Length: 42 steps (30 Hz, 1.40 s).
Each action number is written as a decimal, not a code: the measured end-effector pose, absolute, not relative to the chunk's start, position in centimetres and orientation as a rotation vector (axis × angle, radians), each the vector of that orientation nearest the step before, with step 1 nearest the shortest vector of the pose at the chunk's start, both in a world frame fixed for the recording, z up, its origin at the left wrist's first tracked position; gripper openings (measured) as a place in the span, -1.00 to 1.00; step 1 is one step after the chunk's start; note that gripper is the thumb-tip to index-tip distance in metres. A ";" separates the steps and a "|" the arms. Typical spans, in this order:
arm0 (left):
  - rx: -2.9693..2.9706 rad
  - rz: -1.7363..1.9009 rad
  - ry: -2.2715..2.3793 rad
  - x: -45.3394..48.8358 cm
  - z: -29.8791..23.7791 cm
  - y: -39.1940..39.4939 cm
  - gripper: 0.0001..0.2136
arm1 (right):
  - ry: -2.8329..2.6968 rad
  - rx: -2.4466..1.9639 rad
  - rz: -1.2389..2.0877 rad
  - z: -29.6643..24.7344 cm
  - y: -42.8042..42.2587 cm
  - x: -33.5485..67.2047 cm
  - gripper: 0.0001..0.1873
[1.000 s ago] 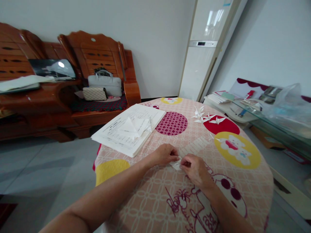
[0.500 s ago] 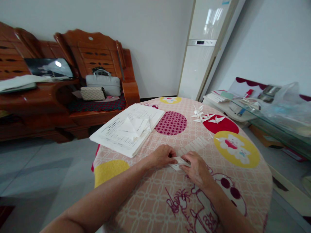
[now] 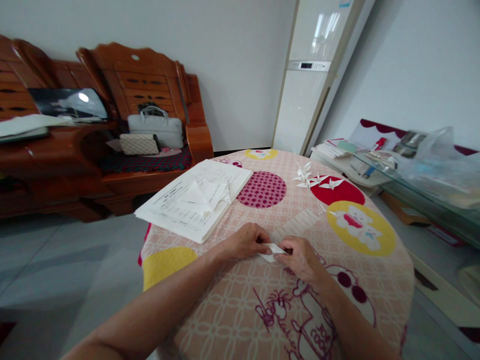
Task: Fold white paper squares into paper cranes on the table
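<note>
A small folded piece of white paper (image 3: 270,252) lies between my hands, low over the patterned cloth. My left hand (image 3: 249,241) pinches its left side, thumb stretched along the paper. On the right side, the thumb and curled fingers of my right hand (image 3: 300,256) close on the same paper. Its lower folds are partly covered by my fingers. Just beyond my hands is a flat strip of printed paper (image 3: 298,224). Several folded paper cranes (image 3: 309,179) stand farther off, toward the table's back right.
A stack of printed sheets (image 3: 168,207) with loose folded paper (image 3: 202,197) on top occupies the table's left side. The round table wears a pink cloth (image 3: 225,310). Right of it stands a glass shelf (image 3: 416,192) with a plastic bag (image 3: 431,160). Behind are wooden chairs (image 3: 138,85).
My right fingers have curled in more tightly, and the paper between my hands looks narrower, its printed face less visible. The whole view has shifted slightly.
</note>
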<state>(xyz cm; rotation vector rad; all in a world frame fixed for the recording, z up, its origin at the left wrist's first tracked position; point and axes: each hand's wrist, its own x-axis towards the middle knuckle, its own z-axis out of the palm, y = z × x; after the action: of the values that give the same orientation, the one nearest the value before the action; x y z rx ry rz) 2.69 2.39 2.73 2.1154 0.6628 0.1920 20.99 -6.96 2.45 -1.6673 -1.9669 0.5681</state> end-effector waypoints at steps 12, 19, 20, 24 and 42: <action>2.256 0.342 0.733 2.9 2.3 1.9 -0.89 | -1.937 -1.604 0.502 1.5 -6.3 20.7 -0.87; 2.329 0.369 0.685 2.9 2.0 2.3 -0.88 | -1.967 -1.640 0.439 1.5 -6.2 20.6 -0.84; 2.332 0.368 0.683 2.9 2.0 2.3 -0.87 | -1.969 -1.644 0.427 1.5 -6.2 20.6 -0.83; 2.327 0.344 0.684 2.9 2.2 2.3 -0.85 | -1.966 -1.651 0.425 1.7 -6.2 20.4 -0.81; 2.551 0.535 0.610 3.0 1.8 2.1 -0.84 | -1.932 -1.577 0.366 0.9 -6.2 20.7 -0.78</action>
<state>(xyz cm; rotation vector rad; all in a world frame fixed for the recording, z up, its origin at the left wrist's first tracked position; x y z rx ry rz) 2.95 2.11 1.79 2.5513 0.6100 0.5352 20.70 -6.15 0.92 -1.5773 -1.9322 0.3664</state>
